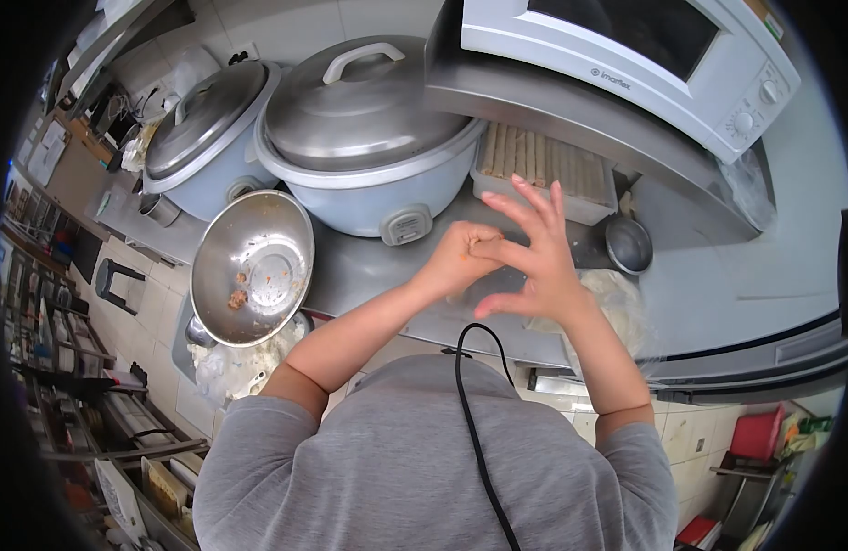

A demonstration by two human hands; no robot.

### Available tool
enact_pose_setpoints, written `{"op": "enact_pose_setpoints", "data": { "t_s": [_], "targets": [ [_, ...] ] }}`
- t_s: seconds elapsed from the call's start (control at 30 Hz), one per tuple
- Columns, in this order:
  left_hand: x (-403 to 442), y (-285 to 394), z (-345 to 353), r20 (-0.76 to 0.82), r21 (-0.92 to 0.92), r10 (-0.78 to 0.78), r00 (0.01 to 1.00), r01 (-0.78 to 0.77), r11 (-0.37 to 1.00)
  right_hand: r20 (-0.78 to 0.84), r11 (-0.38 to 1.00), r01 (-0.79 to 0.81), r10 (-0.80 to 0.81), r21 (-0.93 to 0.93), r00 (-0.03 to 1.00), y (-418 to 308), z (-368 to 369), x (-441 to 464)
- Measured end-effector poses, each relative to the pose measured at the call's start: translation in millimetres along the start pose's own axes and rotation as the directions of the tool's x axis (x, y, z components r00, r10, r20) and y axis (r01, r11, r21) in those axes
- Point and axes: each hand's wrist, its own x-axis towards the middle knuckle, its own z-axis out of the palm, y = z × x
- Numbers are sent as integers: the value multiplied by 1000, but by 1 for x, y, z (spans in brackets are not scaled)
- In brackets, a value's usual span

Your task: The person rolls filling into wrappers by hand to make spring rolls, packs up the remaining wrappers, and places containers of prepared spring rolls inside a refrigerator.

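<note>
My left hand (458, 260) is closed around the index finger of my right hand, with a small orange speck on its skin. My right hand (543, 262) has its other fingers spread upward and its thumb held apart. Both hands are above the steel counter (350, 275). Beyond them stands a plastic container (584, 209) packed with rows of pale rolls (525, 156). To the left, a steel bowl (281, 234) tilts, with a few scraps of food (237, 298) and smears inside.
Two large rice cookers (350, 188) (199, 188) with steel lids stand at the back. A white microwave (571, 50) sits on a steel shelf (534, 101) at right. Below it lie a ladle (628, 243) and a clear plastic bag (617, 303). A black stool (119, 286) stands on the floor at left.
</note>
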Motion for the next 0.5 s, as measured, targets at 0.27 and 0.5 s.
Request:
{"op": "enact_pose_setpoints", "data": {
  "t_s": [0.27, 0.5],
  "targets": [
    [-5, 13, -5, 76, -122, -127, 989, 136, 983, 29, 997, 58, -60, 49, 998, 12, -4, 2],
    [-2, 8, -11, 164, 41, -192, 968, 187, 981, 127, 997, 78, -78, 5, 989, 8, -2, 9]
  ]
}}
